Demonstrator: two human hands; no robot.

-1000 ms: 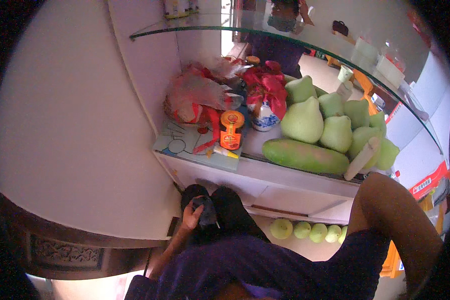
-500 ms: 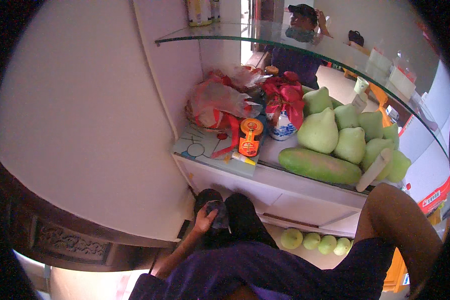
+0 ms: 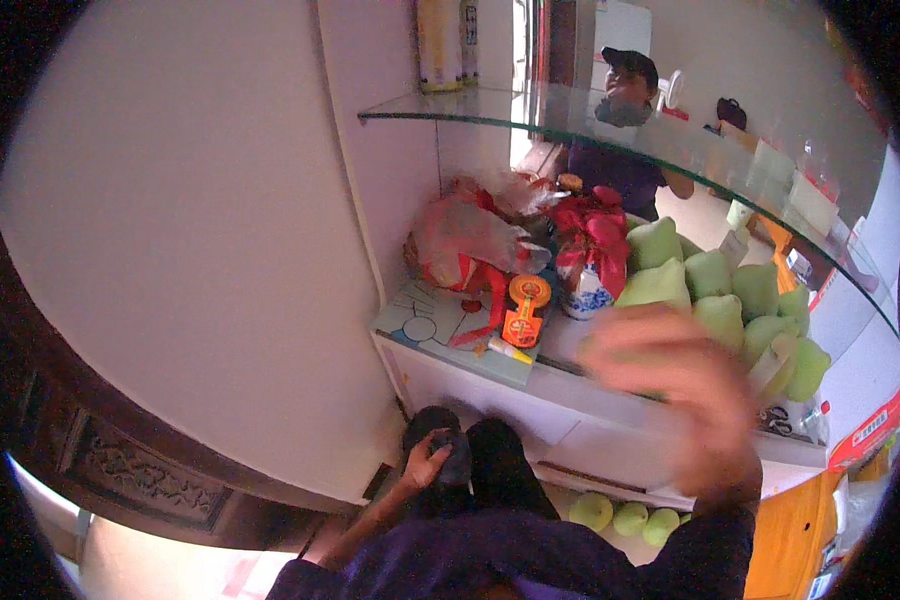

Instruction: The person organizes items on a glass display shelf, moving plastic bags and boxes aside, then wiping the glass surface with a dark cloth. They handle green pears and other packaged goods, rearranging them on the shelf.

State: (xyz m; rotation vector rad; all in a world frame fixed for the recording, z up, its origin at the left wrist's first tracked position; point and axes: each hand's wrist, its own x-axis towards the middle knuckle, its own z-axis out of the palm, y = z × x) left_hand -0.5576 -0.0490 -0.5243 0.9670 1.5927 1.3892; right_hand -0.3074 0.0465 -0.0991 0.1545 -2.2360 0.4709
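Observation:
My left hand (image 3: pixel 427 463) is low, closed around a dark, cloth-like bundle (image 3: pixel 456 468) whose kind I cannot make out. My right hand (image 3: pixel 650 355), smeared by motion, reaches over the front of the counter. Its fingers are too blurred to read. Behind it, several pale green pomelos (image 3: pixel 712 275) are piled, and the hand hides most of the long green melon at their front. Beside the pomelos stands a blue-and-white porcelain jar (image 3: pixel 588 292) topped with red cloth. An orange round-headed package (image 3: pixel 525 310) and a small yellow-and-white tube (image 3: pixel 510 350) lie to its left.
A glass shelf (image 3: pixel 530 118) crosses above, before a mirror. Red-and-clear plastic bags (image 3: pixel 475 240) sit at the counter's left. Scissors (image 3: pixel 776 418) and a clear bottle (image 3: pixel 817 420) are at its right end. More round green fruit (image 3: pixel 630 518) lies below the counter. A carved dark wood panel (image 3: pixel 150 475) stands left.
My right hand has come down from beside my head to the counter front, covering the long melon. My left hand still holds the dark bundle. The view has shifted slightly.

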